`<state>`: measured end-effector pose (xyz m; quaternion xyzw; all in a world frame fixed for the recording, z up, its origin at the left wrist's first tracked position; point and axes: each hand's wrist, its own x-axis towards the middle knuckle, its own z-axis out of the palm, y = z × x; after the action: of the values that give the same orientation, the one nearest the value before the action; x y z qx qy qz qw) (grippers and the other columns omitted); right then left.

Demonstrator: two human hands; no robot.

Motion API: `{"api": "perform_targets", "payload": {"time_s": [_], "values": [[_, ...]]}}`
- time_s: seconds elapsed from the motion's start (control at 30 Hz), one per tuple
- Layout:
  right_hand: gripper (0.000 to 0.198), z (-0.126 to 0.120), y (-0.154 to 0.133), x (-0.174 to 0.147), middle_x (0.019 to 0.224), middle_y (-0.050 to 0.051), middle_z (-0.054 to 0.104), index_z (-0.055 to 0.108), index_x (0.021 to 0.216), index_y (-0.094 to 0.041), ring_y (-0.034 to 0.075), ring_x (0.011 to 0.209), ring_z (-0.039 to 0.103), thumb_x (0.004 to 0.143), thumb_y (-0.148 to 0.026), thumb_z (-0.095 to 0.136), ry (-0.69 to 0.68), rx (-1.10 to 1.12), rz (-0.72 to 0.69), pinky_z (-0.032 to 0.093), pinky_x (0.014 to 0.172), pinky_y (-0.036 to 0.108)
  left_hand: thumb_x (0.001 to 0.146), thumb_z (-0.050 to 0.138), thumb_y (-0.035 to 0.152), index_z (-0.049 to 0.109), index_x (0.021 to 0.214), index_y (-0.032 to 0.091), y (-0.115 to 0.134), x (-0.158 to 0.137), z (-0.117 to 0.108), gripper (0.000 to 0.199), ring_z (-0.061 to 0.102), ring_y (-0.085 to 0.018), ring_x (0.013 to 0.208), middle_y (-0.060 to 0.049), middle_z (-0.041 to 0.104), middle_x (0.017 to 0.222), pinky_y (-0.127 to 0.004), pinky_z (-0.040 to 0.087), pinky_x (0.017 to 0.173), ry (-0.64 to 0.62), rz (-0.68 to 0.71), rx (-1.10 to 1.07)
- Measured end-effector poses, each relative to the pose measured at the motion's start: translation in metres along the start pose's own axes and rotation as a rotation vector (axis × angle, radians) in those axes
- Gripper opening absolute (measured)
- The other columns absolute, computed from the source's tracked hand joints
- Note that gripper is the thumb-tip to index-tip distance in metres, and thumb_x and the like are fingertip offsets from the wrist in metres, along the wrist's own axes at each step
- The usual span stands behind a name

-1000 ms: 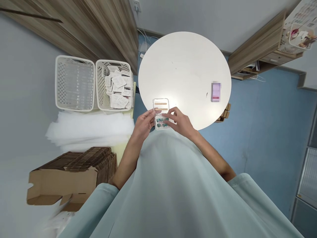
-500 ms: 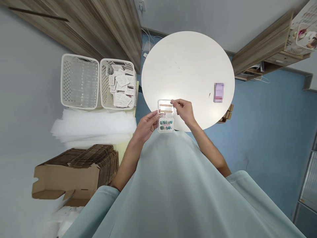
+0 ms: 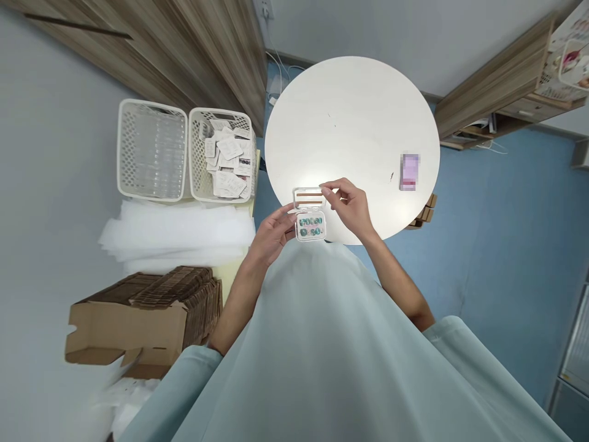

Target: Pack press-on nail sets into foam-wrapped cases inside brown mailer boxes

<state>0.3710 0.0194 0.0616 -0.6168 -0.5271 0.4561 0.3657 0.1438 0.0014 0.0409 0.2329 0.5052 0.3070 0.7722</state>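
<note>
My left hand (image 3: 270,236) grips the left side of a small clear plastic case (image 3: 310,237) over the table's near edge. The case is hinged open. Its lower half holds two rows of teal and pale nail-shaped pieces (image 3: 311,221), which look like press-on nails. Two thin brown strips (image 3: 309,202) run across the raised lid (image 3: 301,198). At the lid's upper right corner, my right hand (image 3: 352,207) has thumb and forefinger closed on the edge, its other fingers curled.
A pink-purple blurred packet (image 3: 409,172) lies right on the round white table (image 3: 354,110). To the left stand a white basket (image 3: 120,153) of clear cases and another basket (image 3: 192,159) of white cards. Below them are white foam sheets (image 3: 184,233) and folded cardboard boxes (image 3: 138,325).
The lid now tilts further toward me and looks shorter. My right hand has shifted slightly right, still at the lid's corner. My left hand keeps its hold.
</note>
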Motion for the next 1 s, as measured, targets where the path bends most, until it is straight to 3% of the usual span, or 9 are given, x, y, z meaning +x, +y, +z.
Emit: {"api": "perform_targets", "payload": {"time_s": [0.23, 0.5, 0.7, 0.9, 1.0], "values": [[0.040, -0.022, -0.007, -0.036, 0.108, 0.006, 0.063, 0.081, 0.118, -0.030, 0.017, 0.085, 0.063, 0.103, -0.064, 0.068, -0.164, -0.055, -0.097, 0.055, 0.067, 0.031, 0.093, 0.077, 0.067, 0.078, 0.125, 0.019, 0.006, 0.006, 0.002, 0.058, 0.076, -0.030, 0.116, -0.015, 0.078, 0.128, -0.039, 0.063, 0.093, 0.020, 0.049, -0.052], [0.031, -0.017, 0.009, -0.050, 0.108, 0.006, 0.065, 0.079, 0.119, -0.030, 0.017, 0.083, 0.063, 0.103, -0.055, 0.070, -0.190, -0.048, -0.089, 0.054, 0.068, 0.032, 0.083, 0.092, 0.045, 0.077, 0.130, 0.022, 0.011, 0.008, 0.003, 0.055, 0.072, -0.032, 0.126, -0.012, 0.077, 0.132, -0.040, 0.063, 0.097, 0.017, 0.081, 0.013], [0.048, -0.018, 0.010, -0.047, 0.104, 0.004, 0.072, 0.076, 0.114, -0.025, 0.014, 0.071, 0.060, 0.088, -0.065, 0.082, -0.087, 0.016, 0.113, 0.050, 0.063, 0.030, 0.083, 0.092, 0.044, 0.078, 0.128, 0.022, 0.015, 0.008, 0.008, 0.053, 0.069, -0.035, 0.131, -0.013, 0.075, 0.137, -0.044, 0.062, 0.101, 0.008, 0.095, 0.039], [0.055, -0.018, 0.018, -0.045, 0.074, 0.001, 0.070, 0.076, 0.091, -0.021, 0.013, 0.059, 0.056, 0.087, -0.076, 0.075, -0.334, 0.242, 0.336, 0.039, 0.053, 0.028, 0.083, 0.090, 0.046, 0.075, 0.136, 0.024, 0.015, 0.005, 0.013, 0.059, 0.068, -0.036, 0.133, -0.013, 0.074, 0.137, -0.048, 0.061, 0.105, -0.015, 0.112, 0.078], [0.056, -0.016, 0.019, -0.046, 0.067, -0.001, 0.065, 0.073, 0.087, -0.022, 0.013, 0.056, 0.053, 0.086, -0.077, 0.076, -0.325, 0.316, 0.354, 0.035, 0.050, 0.027, 0.086, 0.088, 0.049, 0.066, 0.149, 0.027, 0.013, 0.004, 0.013, 0.070, 0.069, -0.034, 0.132, -0.013, 0.074, 0.137, -0.049, 0.060, 0.106, 0.006, 0.123, 0.089]]}}
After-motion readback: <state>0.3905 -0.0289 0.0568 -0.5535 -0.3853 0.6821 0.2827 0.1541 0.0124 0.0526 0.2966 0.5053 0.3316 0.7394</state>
